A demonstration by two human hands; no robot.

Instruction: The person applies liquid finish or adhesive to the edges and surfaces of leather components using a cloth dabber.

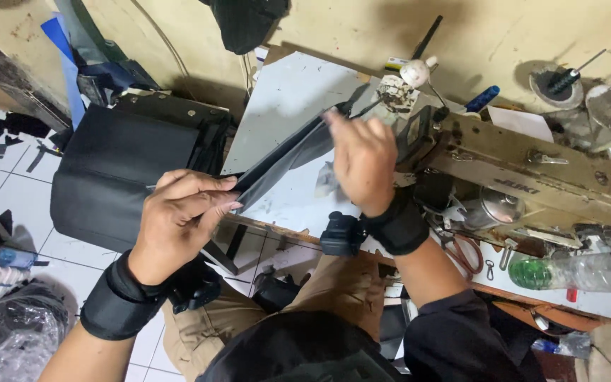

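A long strip of dark grey-black fabric (288, 157) stretches between my two hands above a white sewing table (284, 99). My left hand (178, 216) pinches the strip's near end just off the table's left edge. My right hand (362, 159) grips the far end close to the needle area of an old beige sewing machine (532, 173). Both wrists wear black straps.
A stack of black fabric pieces (118, 170) lies left of the table. Red-handled scissors (464, 255), a clear plastic bottle with a green cap (574, 272) and small tools sit by the machine. Fabric scraps litter the white tiled floor (1, 191).
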